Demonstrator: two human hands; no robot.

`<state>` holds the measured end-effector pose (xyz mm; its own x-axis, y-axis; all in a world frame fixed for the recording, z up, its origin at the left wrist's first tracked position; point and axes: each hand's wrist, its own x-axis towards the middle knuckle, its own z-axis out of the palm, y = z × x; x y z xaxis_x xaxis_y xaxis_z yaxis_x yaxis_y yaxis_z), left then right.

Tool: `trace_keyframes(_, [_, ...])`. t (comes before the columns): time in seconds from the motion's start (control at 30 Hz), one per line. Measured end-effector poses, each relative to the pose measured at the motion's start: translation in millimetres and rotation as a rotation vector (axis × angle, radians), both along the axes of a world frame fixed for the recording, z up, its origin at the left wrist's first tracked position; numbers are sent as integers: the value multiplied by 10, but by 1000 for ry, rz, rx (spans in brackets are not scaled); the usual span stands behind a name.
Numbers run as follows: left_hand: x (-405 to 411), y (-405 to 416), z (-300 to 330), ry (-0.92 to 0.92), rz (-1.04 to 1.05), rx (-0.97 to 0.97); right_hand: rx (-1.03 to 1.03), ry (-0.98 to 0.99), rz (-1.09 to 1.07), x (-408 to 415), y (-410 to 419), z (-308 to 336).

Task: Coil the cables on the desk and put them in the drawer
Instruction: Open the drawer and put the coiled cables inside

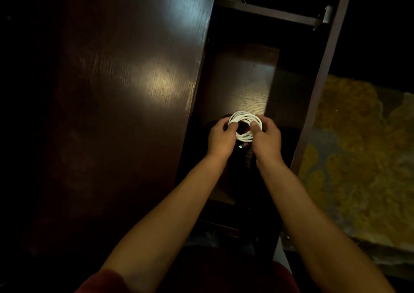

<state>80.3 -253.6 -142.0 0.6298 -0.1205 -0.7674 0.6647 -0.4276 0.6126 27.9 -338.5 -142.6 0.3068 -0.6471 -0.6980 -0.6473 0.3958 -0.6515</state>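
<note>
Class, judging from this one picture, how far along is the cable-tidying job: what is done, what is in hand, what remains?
Done: the white cable is wound into a coil and the drawer stands open. In hand: the left hand and right hand both grip the coil over the drawer. Left: releasing it inside. The desk shows no other cables.

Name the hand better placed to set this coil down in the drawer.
Neither clearly: left hand and right hand both pinch the white cable coil over the open drawer. Probably both together.
</note>
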Motion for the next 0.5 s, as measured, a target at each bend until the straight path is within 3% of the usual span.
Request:
trace_keyframes(0.27, [66,19,-448,79,2,-9,109,69,-58,73,-30,-337])
trace_keyframes(0.5, [81,26,-559,36,-18,-54,71,60,-26,49,-39,-481])
